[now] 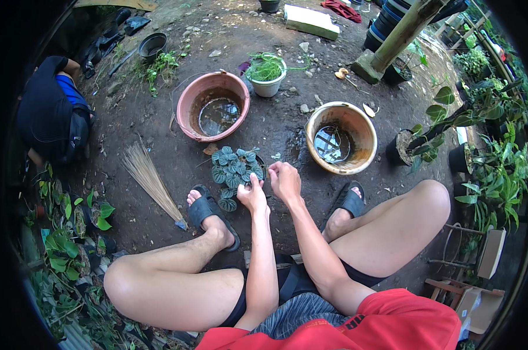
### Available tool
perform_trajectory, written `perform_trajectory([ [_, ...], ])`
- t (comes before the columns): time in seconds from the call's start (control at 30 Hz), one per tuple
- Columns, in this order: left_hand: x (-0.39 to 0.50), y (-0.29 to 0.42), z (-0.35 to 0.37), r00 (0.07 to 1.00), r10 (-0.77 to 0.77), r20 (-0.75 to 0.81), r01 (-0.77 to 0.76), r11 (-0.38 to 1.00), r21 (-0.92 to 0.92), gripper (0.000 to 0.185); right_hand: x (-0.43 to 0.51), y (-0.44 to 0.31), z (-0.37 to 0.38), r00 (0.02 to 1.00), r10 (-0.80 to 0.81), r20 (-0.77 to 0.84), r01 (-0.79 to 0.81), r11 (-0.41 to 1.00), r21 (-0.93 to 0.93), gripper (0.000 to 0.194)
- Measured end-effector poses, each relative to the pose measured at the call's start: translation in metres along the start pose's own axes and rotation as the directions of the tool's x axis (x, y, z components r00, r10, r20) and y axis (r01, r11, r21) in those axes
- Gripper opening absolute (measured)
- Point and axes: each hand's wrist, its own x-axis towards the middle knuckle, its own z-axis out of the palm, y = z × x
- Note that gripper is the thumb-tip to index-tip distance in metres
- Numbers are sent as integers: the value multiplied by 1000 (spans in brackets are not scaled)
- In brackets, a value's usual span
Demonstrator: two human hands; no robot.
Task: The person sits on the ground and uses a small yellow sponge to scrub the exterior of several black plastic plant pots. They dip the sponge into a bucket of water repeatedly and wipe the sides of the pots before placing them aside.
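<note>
A small potted plant with rounded, deeply ribbed blue-green leaves (pixel 232 168) stands on the soil between my feet; its dark pot (pixel 260 162) shows only at the right rim. My left hand (pixel 252 195) is at the plant's lower right edge, thumb and forefinger up against the leaves. Whether a leaf is pinched there cannot be made out. Just right of the pot, my right hand (pixel 285 180) is raised with curled fingers, thumb and forefinger tips close together. Anything small between them is too fine to see.
Beyond the plant stand a pink bucket (pixel 186 107) and a yellowish bucket (pixel 369 131), both holding some water. A stick broom (pixel 152 181) lies left of my sandalled foot. Potted plants line the right side, near a wooden post (pixel 404 35). Another person (pixel 49 113) crouches at left.
</note>
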Motion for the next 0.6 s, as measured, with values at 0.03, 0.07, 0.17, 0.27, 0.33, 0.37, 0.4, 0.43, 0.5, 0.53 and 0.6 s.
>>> perform_trajectory([
  [0.03,-1,-1,1,1000,2,8,-1,1000,-16,17,3,-1,-1,994,-104,-44,107,990,91,11],
  [0.07,-3,-1,1,1000,-16,25,16,999,-27,18,7,-3,-2,988,-144,-62,152,977,152,12],
  [0.17,-5,-3,2,996,-7,93,16,995,-102,20,10,-11,3,973,-224,-49,229,947,223,12],
  [0.27,-3,-3,1,999,21,49,-24,998,49,20,1,-12,7,981,-188,44,183,979,86,12],
  [0.33,-1,-4,0,996,-75,42,77,995,-55,20,-4,-7,5,990,-139,7,140,989,-47,13],
  [0.37,1,-4,-1,999,-21,33,22,1000,-13,20,-3,-4,3,998,-62,32,65,989,-130,14],
  [0.4,0,-4,-1,999,-27,18,27,999,20,21,-2,-1,2,998,-63,0,63,995,-81,13],
  [0.43,1,-5,0,998,-54,-11,54,997,54,21,1,0,1,988,-151,-41,151,989,3,12],
  [0.5,-1,-6,0,999,-27,20,27,999,34,20,8,0,3,973,-211,-98,223,966,129,10],
  [0.53,-1,-5,0,999,-33,30,32,999,35,19,9,-1,5,964,-246,-97,262,941,213,10],
  [0.6,-2,-3,0,999,-38,21,37,998,51,19,8,-4,7,973,-229,-36,231,966,114,11],
])
